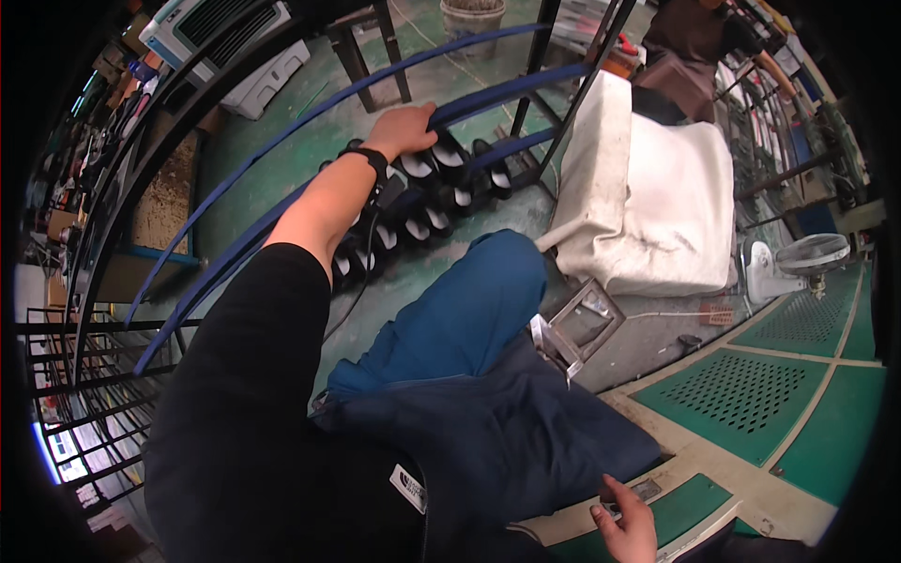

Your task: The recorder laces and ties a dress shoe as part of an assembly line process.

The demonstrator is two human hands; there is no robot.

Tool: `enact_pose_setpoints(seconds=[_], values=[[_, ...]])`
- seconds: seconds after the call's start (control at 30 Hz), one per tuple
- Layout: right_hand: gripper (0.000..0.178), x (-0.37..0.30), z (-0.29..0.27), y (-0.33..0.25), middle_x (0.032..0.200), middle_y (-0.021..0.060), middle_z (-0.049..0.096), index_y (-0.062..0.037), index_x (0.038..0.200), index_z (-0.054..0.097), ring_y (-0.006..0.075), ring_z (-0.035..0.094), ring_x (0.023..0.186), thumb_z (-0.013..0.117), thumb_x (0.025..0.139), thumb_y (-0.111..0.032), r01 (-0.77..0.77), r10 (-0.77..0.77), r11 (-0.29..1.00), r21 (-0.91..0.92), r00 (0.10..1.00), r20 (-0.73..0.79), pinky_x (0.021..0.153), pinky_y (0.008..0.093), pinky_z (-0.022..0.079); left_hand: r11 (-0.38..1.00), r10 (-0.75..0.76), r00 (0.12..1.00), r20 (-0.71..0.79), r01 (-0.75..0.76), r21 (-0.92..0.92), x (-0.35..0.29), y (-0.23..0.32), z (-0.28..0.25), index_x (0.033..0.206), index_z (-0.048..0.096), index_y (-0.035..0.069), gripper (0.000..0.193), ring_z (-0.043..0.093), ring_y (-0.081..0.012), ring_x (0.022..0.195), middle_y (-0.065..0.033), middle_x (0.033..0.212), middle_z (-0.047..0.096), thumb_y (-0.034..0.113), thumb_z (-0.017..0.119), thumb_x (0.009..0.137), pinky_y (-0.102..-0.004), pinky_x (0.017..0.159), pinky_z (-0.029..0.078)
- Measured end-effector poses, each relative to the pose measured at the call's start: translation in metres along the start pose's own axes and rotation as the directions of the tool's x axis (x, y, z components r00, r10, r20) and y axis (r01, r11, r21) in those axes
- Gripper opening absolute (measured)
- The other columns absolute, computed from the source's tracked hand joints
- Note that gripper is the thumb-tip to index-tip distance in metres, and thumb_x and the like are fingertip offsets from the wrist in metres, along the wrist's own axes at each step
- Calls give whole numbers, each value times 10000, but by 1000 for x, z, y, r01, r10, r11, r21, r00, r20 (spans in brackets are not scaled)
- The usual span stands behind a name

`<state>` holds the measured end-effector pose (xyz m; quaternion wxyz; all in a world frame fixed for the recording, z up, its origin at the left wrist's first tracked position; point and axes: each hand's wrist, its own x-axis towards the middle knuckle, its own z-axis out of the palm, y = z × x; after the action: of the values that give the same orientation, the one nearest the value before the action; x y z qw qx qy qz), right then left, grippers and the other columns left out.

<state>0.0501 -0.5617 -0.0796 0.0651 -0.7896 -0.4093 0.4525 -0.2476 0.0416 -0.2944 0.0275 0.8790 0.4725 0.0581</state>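
Note:
My left hand [404,131] reaches far forward over blue-covered bars [497,94], with a dark band on the wrist. Its fingers curl down at a black shoe [450,152] and appear closed on its edge; the fingertips are partly hidden. Below and around it several more black shoes with pale insides [416,225] sit in rows on the rack. My right hand [629,527] shows low at the right, fingers apart and slightly bent, with nothing visible in them. It is close to a green panel [694,511] with a cream frame.
A cream cloth-covered block [676,197] stands right of the rack. Near my knee is a metal frame [587,328]. A white fan [798,258] and green perforated panels [741,389] lie to the right. Another person [680,52] is at the back. A dark cable [361,281] hangs beside the shoes.

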Motion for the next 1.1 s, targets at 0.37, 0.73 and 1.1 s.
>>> enact_pose_setpoints(seconds=[0.37,0.73,1.1], values=[[537,9,5,8,1035,182,692,23,1303,584,301,670,943,712,817,-166,60,-59,998,16,997,-44,845,380,518,918,71,980,-187,-138,-373,13,-30,13,1395,513,84,601,537,-346,1263,-181,1334,595,518,406,993,-394,1063,402],[554,5,7,8,1055,201,685,17,1307,583,329,663,977,714,805,-178,68,-68,998,3,997,-23,870,400,510,951,-28,999,-18,21,-309,16,-31,14,1288,626,69,687,542,-406,1240,-228,1287,620,613,337,984,-417,1046,415],[464,6,-7,-1,1178,218,664,-37,1345,573,370,637,1094,636,942,-259,17,-15,998,-59,999,36,949,427,484,949,-2,1000,-19,-4,-314,15,-33,14,1291,585,-38,752,507,-415,1279,-258,1327,583,609,344,993,-409,1079,377]])
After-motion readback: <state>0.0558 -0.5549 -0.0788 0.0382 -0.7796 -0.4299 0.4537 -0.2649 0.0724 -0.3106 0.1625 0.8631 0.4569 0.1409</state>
